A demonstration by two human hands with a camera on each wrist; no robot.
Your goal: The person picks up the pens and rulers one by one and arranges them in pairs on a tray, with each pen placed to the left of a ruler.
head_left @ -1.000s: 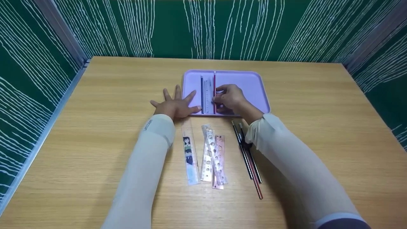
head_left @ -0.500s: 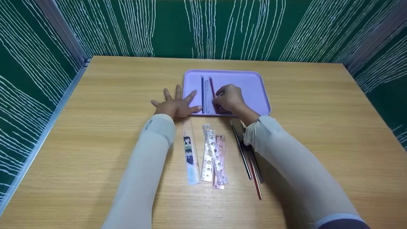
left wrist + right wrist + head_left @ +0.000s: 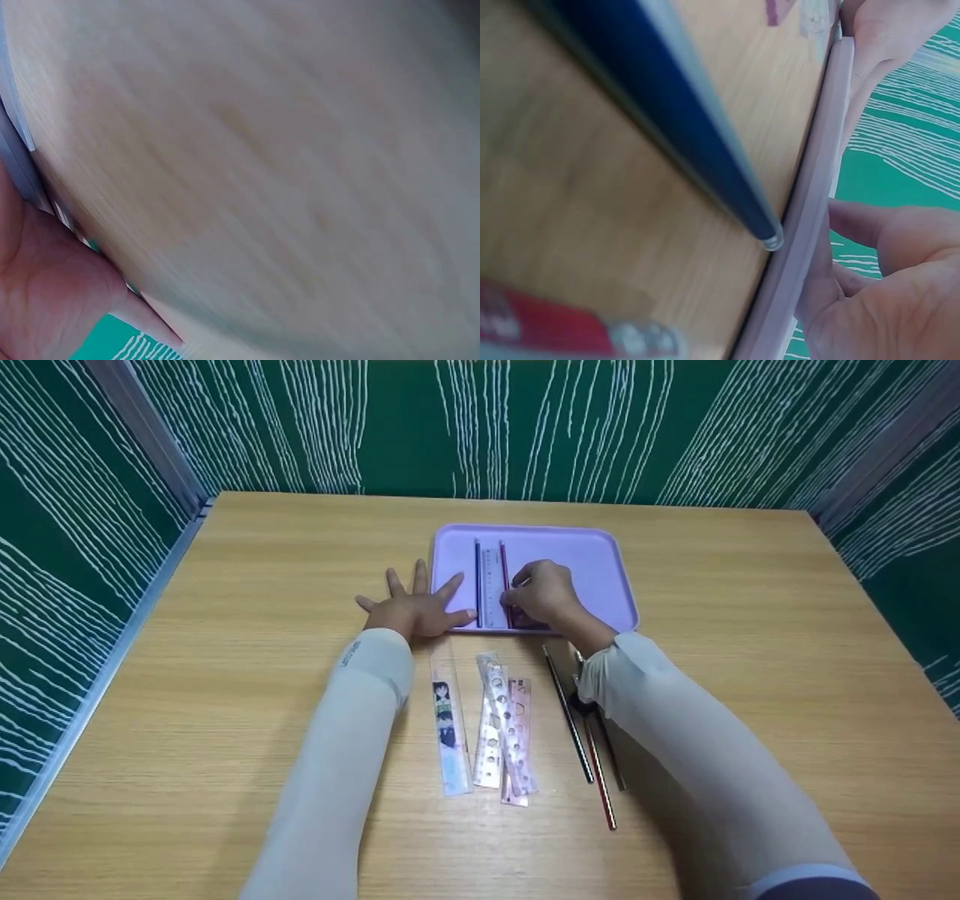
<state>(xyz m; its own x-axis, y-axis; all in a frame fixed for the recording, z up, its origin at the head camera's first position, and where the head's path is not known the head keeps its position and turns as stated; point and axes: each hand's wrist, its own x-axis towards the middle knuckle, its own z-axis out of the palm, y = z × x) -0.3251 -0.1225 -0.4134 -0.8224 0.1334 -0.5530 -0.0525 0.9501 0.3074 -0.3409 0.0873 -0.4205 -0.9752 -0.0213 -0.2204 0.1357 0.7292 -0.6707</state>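
A lilac tray (image 3: pixel 592 555) lies on the wooden table. My left hand (image 3: pixel 412 611) is spread flat, its thumb and index finger over the tray's left side. Inside the tray are a dark blue pencil (image 3: pixel 478 577) and, right beside it, a clear ruler (image 3: pixel 490 585). At the ruler's right edge lies a red pencil (image 3: pixel 503 556), pinched near its lower part by my right hand (image 3: pixel 549 591). Those fingertips are partly hidden. In the right wrist view the right hand (image 3: pixel 900 285) is at the tray rim (image 3: pixel 810 202); the left wrist view is mostly blurred.
Several clear and pink rulers (image 3: pixel 491 735) lie on the table in front of the tray, some overlapping. Dark pencils (image 3: pixel 568 712) and a red pencil (image 3: pixel 602 780) lie under and beside the right forearm. A green wall with white lines bounds the table's far side.
The red pencil has slid a little toward me. Its far end swung left, then partly back right. The pencils under my right forearm shifted slightly; my left hand stayed put.
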